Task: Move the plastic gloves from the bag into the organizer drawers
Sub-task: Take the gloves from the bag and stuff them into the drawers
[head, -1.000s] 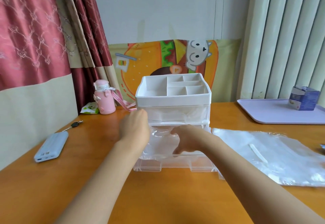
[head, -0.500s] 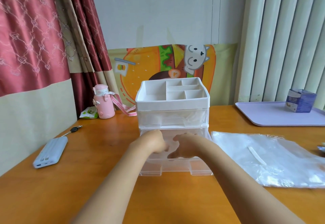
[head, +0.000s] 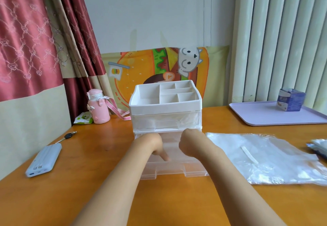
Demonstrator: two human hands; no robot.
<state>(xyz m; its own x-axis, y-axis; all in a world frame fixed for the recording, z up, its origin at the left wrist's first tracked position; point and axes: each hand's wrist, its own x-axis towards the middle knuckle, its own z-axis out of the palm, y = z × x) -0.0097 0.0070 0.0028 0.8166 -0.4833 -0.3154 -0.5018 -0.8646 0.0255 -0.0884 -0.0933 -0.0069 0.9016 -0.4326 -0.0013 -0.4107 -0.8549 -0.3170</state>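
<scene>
Power bank (head: 43, 160): lies flat near the left edge of the wooden table (head: 99, 186), with a key (head: 68, 136) just behind it.
Pink bottle (head: 97, 109): stands upright at the back by the curtain, a green packet (head: 83, 120) beside it, and its strap trails towards the organizer.
Organizer (head: 165, 108): sits mid-table, with a white divided tray on top and two clear drawers beneath.
Upper drawer (head: 159, 123): pushed in.
Plastic gloves (head: 187, 119): crinkled clear film shows behind the upper drawer's front. Whether more lies under the hands in the lower drawer I cannot tell.
Lower drawer (head: 177, 170): stands part-way out towards the person.
Left hand (head: 153, 143): bent down at the wrist into the lower drawer. One finger points straight down and touches the inside near the drawer's front. The other fingers are hidden, so I cannot tell whether it holds anything.
Right hand (head: 190, 144): just beside the left and also dipped into the lower drawer, its back towards me. The fingers are out of sight, so the grip cannot be told.
Bag (head: 265, 162): lies flat and clear on the table just right of the organizer.
Lavender tray (head: 261, 118): at the back right, with a small blue box (head: 291, 100) standing on it.
</scene>
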